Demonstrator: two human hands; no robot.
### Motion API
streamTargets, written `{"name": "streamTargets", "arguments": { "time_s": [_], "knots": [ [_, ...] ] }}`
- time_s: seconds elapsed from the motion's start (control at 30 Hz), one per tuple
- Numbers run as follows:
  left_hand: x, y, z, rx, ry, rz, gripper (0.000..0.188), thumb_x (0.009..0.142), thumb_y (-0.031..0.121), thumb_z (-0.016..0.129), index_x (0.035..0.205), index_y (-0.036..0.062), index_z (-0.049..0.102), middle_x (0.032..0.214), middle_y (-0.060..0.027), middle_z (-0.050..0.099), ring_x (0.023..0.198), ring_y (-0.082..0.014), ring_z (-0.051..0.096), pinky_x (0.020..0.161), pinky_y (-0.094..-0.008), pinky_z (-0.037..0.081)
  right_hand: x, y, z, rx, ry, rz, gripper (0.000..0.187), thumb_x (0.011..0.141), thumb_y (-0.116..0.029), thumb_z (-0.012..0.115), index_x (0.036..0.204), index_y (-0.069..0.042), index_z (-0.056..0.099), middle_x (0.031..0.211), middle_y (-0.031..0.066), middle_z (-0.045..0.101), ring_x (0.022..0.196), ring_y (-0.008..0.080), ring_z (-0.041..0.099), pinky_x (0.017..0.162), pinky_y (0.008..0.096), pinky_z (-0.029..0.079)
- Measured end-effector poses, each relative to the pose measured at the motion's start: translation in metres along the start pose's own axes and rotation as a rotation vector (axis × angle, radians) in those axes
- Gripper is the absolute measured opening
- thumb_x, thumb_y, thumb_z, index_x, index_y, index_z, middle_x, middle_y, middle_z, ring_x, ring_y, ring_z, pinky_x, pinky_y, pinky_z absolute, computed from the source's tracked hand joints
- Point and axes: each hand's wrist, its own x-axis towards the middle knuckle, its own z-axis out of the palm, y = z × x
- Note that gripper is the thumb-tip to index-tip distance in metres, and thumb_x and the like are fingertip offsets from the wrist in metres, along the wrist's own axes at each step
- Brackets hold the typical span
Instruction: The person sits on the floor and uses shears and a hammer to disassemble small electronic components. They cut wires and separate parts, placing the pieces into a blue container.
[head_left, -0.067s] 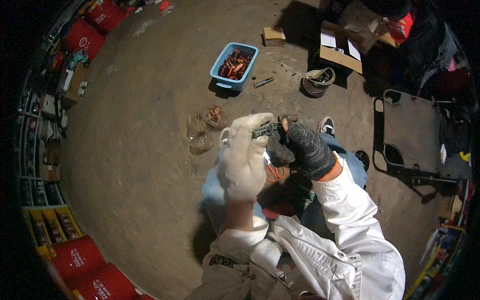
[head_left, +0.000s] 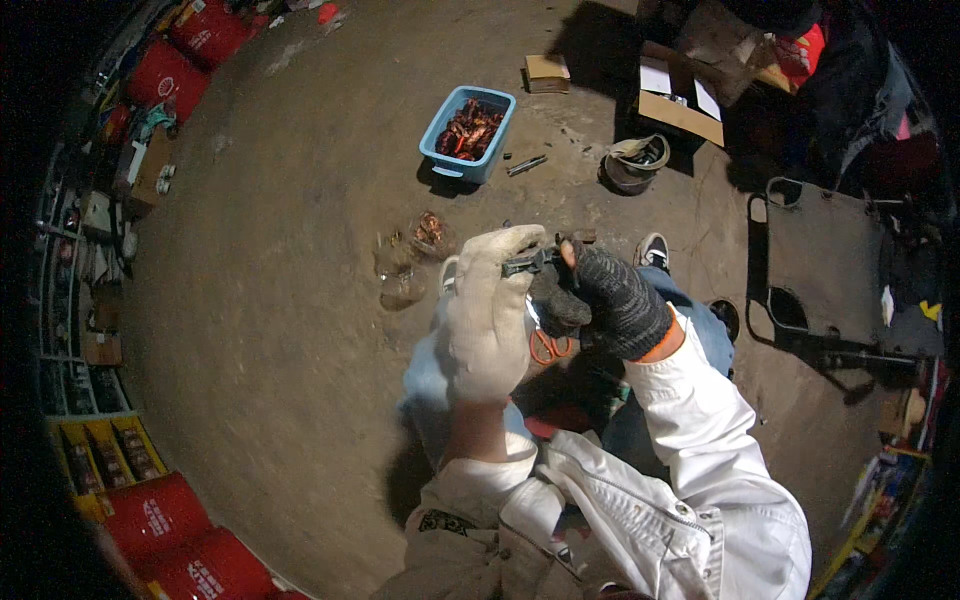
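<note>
Between my two hands sits a small dark metal part [head_left: 532, 263]. Left hand [head_left: 487, 318], white glove, is closed around its left end. Right hand [head_left: 612, 298], dark knit glove, pinches the right end. Just under the grip I see orange scissors [head_left: 547, 346]; well beyond it, a blue tub [head_left: 447, 154].

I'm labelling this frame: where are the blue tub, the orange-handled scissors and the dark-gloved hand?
blue tub [head_left: 443, 150]: head view, left rim.
orange-handled scissors [head_left: 548, 347]: head view, handle loops.
right hand [head_left: 612, 300]: head view, back of the dark glove.
</note>
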Motion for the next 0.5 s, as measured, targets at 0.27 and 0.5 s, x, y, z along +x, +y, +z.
{"name": "streamTargets", "arguments": {
  "time_s": [0.27,0.5],
  "knots": [
    [-0.006,0.004,0.010,-0.527,0.017,-0.329,0.034,0.094,0.018,0.047,0.117,-0.0067,0.050,0.108,-0.0152,0.059,0.099,-0.0201,0.057,0.088,-0.0308,0.046,-0.012,-0.037,0.007,-0.071,0.142,0.055,0.027,0.087,-0.029,0.055,0.083,-0.006,0.067,0.069,0.0111,0.064,0.064,0.0212,0.062,0.061,0.0302,0.047],
    [-0.008,0.003,0.012,-0.619,0.027,-0.333,0.035,0.094,0.018,0.046,0.117,-0.0083,0.049,0.108,-0.0175,0.059,0.100,-0.0229,0.058,0.089,-0.0317,0.047,-0.015,-0.038,0.016,-0.236,0.256,-0.142,0.025,0.086,-0.026,0.056,0.086,-0.003,0.066,0.068,0.0072,0.064,0.064,0.0151,0.061,0.060,0.0292,0.047]
  ]
}}
